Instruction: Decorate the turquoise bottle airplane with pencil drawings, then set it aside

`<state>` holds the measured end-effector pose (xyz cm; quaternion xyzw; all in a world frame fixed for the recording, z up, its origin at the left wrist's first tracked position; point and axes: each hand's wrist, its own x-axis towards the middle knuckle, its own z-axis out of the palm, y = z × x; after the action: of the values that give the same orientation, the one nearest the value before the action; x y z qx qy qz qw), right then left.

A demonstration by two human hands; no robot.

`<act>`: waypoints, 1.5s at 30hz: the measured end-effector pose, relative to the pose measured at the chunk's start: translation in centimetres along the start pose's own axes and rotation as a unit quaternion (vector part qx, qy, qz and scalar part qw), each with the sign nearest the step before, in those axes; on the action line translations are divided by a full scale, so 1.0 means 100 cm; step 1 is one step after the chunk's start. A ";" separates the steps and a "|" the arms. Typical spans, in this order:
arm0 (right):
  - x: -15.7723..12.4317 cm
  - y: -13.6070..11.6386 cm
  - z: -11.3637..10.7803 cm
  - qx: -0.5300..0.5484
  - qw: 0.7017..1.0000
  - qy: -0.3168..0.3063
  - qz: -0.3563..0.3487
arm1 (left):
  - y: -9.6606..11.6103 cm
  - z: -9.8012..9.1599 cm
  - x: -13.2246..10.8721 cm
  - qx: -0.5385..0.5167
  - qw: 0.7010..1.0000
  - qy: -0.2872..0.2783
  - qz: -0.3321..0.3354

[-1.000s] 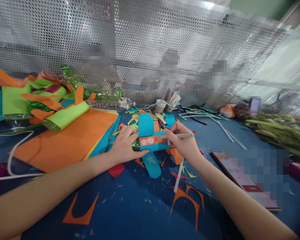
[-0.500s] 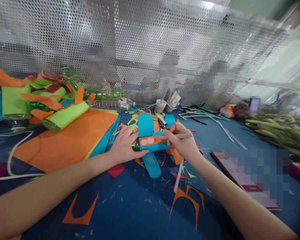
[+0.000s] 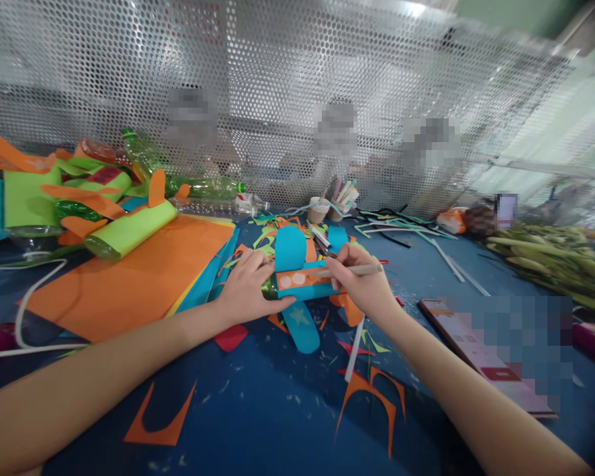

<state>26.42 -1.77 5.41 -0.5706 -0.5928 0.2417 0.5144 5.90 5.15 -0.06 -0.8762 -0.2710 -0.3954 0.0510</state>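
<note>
In the head view, next to nothing differs from half a second ago: both hands, the blue paper-wrapped bottle plane and the brush hold practically the same places, and any shift is too slight to be sure of. The bottle plane lies between the hands, just right of the left hand, whose fingers and thumb are clamped around its bare green end, the thumb along its near edge. The right hand is at the bottle plane's other end, its fingers pinched together on a thin pale brush, with the brush's tip over the orange paper strip along the plane's top; whether it touches cannot be told. Two white ovals sit at the strip's left end. From the bottle plane, one blue wing rises on the far side and another, marked with a pale star, reaches toward the viewer. Beyond the plane stand cups before a perforated metal screen; left of it lies an orange paper sheet, right of it a phone, and nearer than it a cut orange scrap.
</note>
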 end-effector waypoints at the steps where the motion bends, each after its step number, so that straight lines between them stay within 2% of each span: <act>1: 0.000 0.000 0.000 0.000 1.000 0.002 -0.001 | 0.000 0.000 0.000 -0.004 1.000 0.000 0.000; 16: 0.000 -0.002 0.001 0.002 1.000 -0.001 0.009 | -0.001 0.001 -0.001 -0.003 1.000 0.004 0.002; 24: 0.000 0.002 0.000 -0.020 1.000 0.012 -0.011 | 0.000 0.001 -0.001 0.003 1.000 -0.001 -0.004; 45: 0.001 0.003 -0.003 -0.021 0.999 0.015 -0.022 | -0.001 -0.001 0.000 0.004 0.999 0.016 0.031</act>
<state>26.78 -1.70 5.31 -0.5719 -0.6025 0.2090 0.5161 5.79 5.23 0.02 -0.8774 -0.2447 -0.4067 0.0707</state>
